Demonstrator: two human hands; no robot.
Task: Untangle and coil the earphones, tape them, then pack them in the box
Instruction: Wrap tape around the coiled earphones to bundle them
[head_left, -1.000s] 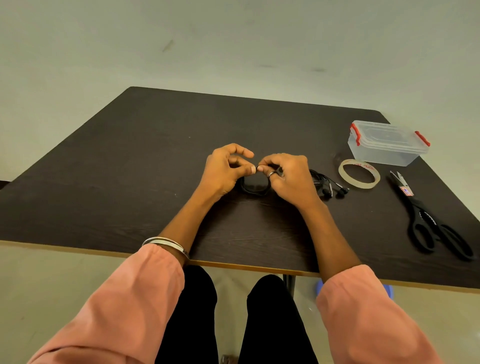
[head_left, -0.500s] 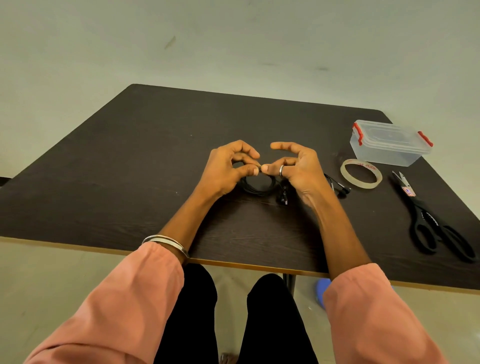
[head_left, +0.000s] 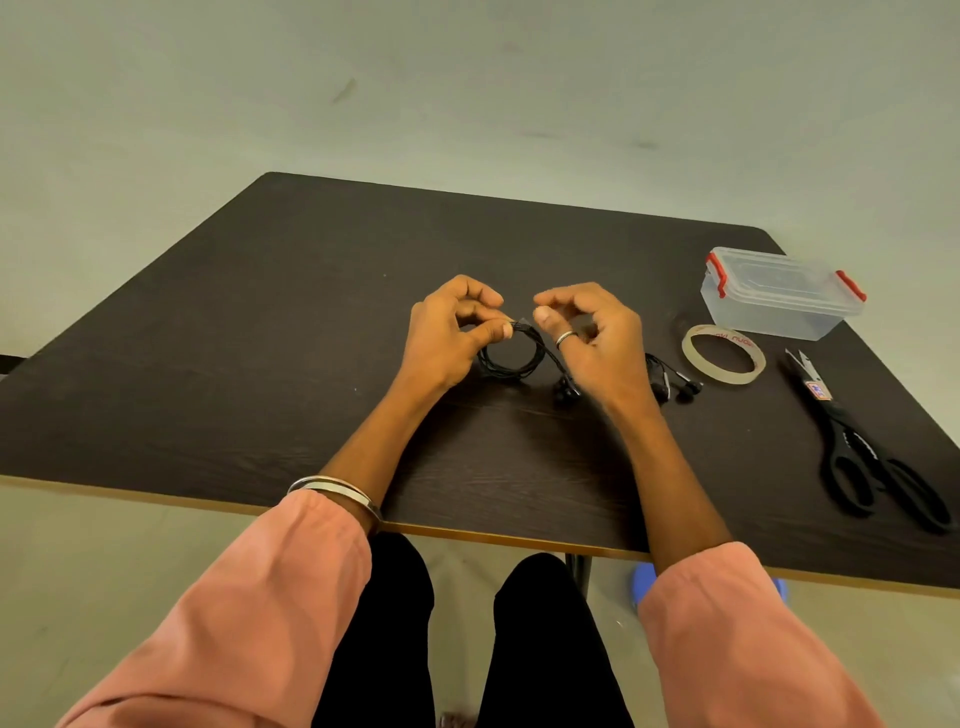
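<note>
A coil of black earphones hangs just above the dark table, mid-table. My left hand pinches the top of the coil between thumb and fingers. My right hand hovers just right of it with loosely curled fingers, and its thumb tip is beside the coil's top; whether it touches is unclear. An earbud trails from the coil onto the table under my right hand. A clear plastic box with red clips stands closed at the far right.
A second pair of black earphones lies right of my right hand. Beyond it is a roll of clear tape, and black scissors lie near the right edge. My knees are under the table's front edge.
My right hand has let go of its pinch at the coil's top and drawn slightly right. The left hand keeps its hold, with the coil lifted a little.
</note>
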